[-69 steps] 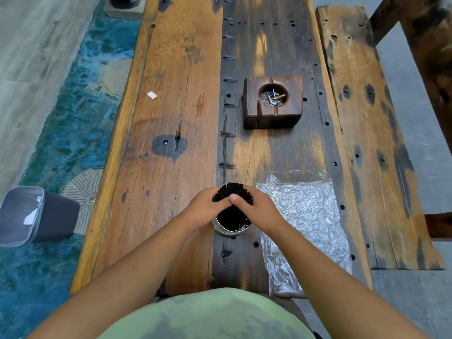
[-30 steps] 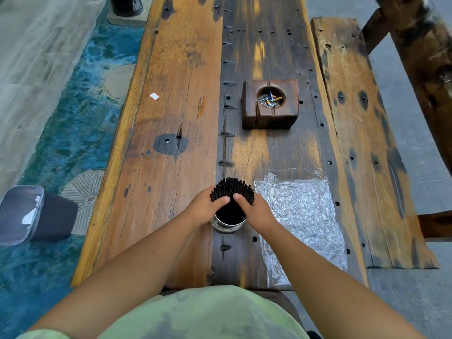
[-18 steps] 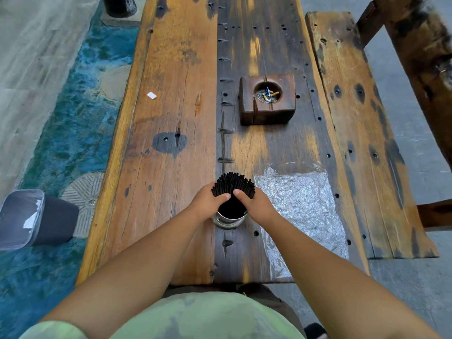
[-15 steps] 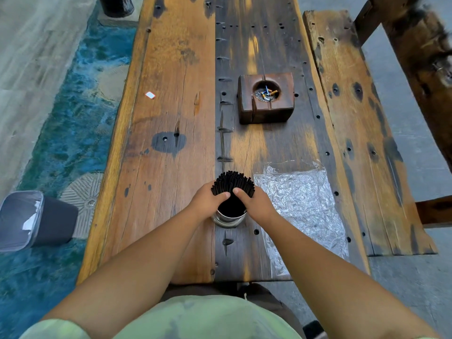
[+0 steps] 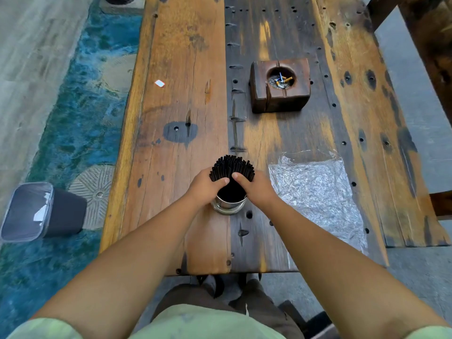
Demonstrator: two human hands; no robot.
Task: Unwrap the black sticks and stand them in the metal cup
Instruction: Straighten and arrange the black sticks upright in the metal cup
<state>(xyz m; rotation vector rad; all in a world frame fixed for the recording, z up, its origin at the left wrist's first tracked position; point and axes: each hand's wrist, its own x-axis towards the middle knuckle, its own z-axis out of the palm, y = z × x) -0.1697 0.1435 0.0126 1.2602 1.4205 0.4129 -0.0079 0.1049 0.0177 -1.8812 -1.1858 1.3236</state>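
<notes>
Black sticks [image 5: 231, 167] are standing unwrapped in the metal cup [image 5: 229, 206], left hand [image 5: 204, 188] and right hand [image 5: 256, 188] both clasping the bundle; settling appears underway, releasing evenly next.

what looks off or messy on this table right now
Little stands out. The empty plastic wrapper lies crumpled on the table, right of the metal cup. The black sticks fan outward at the top instead of standing straight. Nothing spilled.
</notes>
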